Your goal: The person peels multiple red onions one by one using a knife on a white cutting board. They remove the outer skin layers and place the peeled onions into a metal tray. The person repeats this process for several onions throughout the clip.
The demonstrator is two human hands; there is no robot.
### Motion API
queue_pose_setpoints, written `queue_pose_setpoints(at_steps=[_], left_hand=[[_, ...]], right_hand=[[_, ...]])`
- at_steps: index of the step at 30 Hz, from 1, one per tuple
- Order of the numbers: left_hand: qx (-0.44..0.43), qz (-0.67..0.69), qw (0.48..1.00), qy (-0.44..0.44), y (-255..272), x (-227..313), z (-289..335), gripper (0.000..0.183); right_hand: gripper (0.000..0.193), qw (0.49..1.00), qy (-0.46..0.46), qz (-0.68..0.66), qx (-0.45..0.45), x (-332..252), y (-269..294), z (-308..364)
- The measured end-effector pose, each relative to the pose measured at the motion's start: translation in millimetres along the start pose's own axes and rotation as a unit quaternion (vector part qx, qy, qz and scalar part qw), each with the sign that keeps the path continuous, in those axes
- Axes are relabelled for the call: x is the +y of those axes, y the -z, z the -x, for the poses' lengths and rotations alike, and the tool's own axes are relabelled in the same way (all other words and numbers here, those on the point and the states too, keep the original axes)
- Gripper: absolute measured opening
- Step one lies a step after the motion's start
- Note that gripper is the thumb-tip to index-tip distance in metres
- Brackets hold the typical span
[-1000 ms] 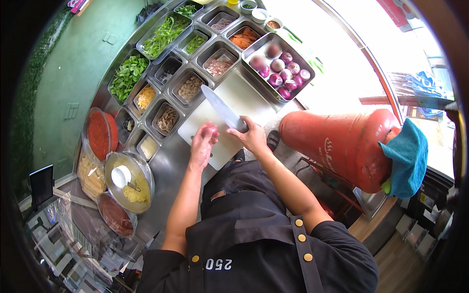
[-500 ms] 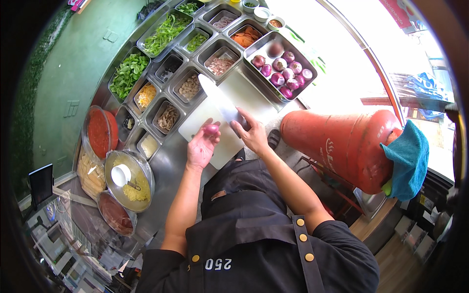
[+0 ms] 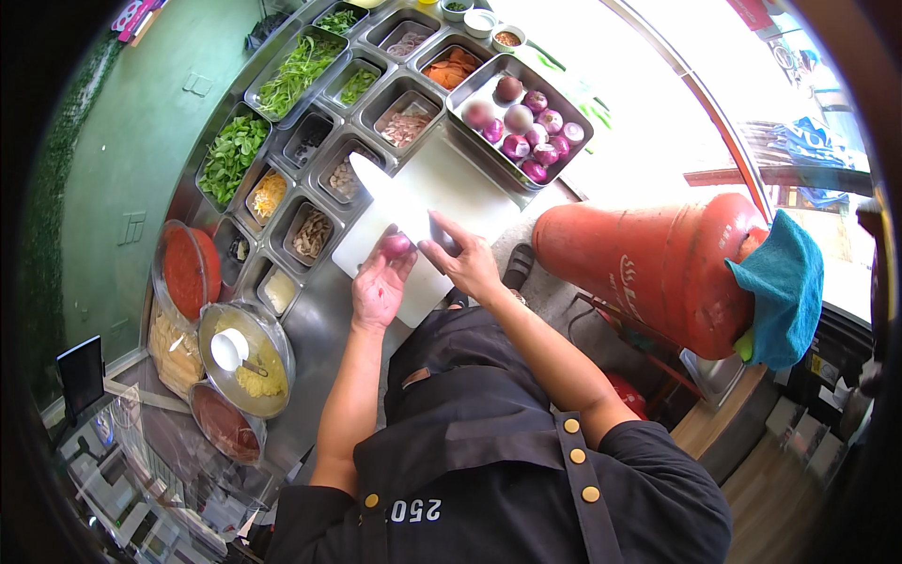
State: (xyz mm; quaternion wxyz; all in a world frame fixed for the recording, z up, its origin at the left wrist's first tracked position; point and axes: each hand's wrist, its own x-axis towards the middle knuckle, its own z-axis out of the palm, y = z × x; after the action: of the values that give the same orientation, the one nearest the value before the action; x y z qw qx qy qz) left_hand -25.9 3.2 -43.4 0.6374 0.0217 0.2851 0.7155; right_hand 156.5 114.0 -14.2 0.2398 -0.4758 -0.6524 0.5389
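Note:
My left hand (image 3: 378,289), palm up, holds a small purple-red onion (image 3: 397,245) in its curled fingers above a white cutting board (image 3: 413,306). Close by on the right, my right hand (image 3: 472,265) grips a knife whose broad, pale blade (image 3: 383,195) points away over the board. Its handle is mostly hidden under the fingers. The thumb of the right hand is near the onion; I cannot tell whether they touch. Just past the board, a metal tray (image 3: 455,105) holds several more purple onions (image 3: 515,146).
To the left stand metal pans of greens (image 3: 235,155), shredded cheese (image 3: 269,195), sliced mushrooms (image 3: 311,232) and chopped meat (image 3: 406,124). Nearer are a covered bowl of red sauce (image 3: 188,268) and a bowl with yellow mash (image 3: 263,376). A red gas cylinder (image 3: 639,273) with a teal cloth (image 3: 782,287) lies right.
My right hand with the knife has come closer to the onion. The onion sits turned in my left hand, showing more of its side. The whole view has shifted slightly.

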Motion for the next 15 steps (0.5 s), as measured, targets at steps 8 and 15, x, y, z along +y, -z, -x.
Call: queue_pose_setpoints(at_steps=[8, 15], left_hand=[[0.004, 0.002, 1.0, -0.014, -2.4, -2.0, -0.6, 0.055], [0.015, -0.042, 0.998, -0.039, -6.9, -6.1, -2.0, 0.052]], right_hand=[[0.058, 1.0, -0.022, -0.02, 0.004, -4.3, 2.8, 2.8], [0.059, 0.999, -0.02, -0.033, 0.009, -0.7, -1.3, 5.7]])
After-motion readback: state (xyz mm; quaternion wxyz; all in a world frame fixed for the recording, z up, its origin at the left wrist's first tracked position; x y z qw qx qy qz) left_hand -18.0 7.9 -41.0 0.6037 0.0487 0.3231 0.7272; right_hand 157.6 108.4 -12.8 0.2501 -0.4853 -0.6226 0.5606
